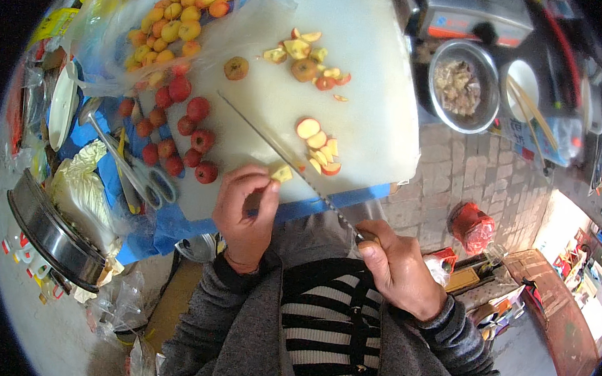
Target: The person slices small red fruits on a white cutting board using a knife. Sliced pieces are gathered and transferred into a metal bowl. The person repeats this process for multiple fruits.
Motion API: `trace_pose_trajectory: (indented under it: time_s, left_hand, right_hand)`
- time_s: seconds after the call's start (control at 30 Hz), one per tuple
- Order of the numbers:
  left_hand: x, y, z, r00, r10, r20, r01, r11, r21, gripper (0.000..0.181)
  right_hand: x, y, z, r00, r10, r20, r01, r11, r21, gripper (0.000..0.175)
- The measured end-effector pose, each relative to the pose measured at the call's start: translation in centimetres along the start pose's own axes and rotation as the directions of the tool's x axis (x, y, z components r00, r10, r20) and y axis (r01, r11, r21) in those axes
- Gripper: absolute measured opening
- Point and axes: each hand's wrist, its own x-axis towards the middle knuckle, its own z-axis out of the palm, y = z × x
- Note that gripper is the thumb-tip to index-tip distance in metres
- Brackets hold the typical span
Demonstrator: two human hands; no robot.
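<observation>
My right hand point(401, 265) grips the handle of a long-bladed knife point(282, 152), seen nearly edge-on, its blade slanting up and left over a white cutting board point(363, 76). Between the thumb and fingers of my left hand point(249, 205) is a small pale yellow fruit piece point(282, 174), close beside the blade. Cut slices with red skin point(321, 144) lie on the board beyond the knife. Farther up sits a pile of cores and trimmings point(303, 61), with a round brownish fruit piece point(235, 68) apart to its left. Several whole red fruits point(195, 140) rest at the board's left.
Small yellow-orange fruits point(179, 19) fill a clear plastic bag at the upper left. Scissors point(155, 184), a metal ladle point(106, 130), cabbage leaves point(86, 192) and a round metal pan point(53, 232) are at the left. A metal bowl point(491, 89) with pale contents stands right of the board.
</observation>
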Motion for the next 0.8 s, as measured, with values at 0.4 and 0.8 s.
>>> trace_pose_trajectory:
  time_s: [0.4, 0.8]
  left_hand:
    - [0.0, 1.9, -0.7, 0.991, -0.014, 0.134, -0.008, 0.987, 0.162, 0.026]
    - [1.6, 2.7, 0.6, 0.982, -0.119, 0.145, 0.079, 0.963, 0.256, 0.026]
  right_hand:
    - [-0.8, -0.2, 0.1, 1.0, 0.015, -0.011, -0.016, 0.999, -0.031, 0.036]
    - [-1.9, 0.1, -0.7, 1.0, 0.01, -0.019, -0.01, 0.999, -0.039, 0.037]
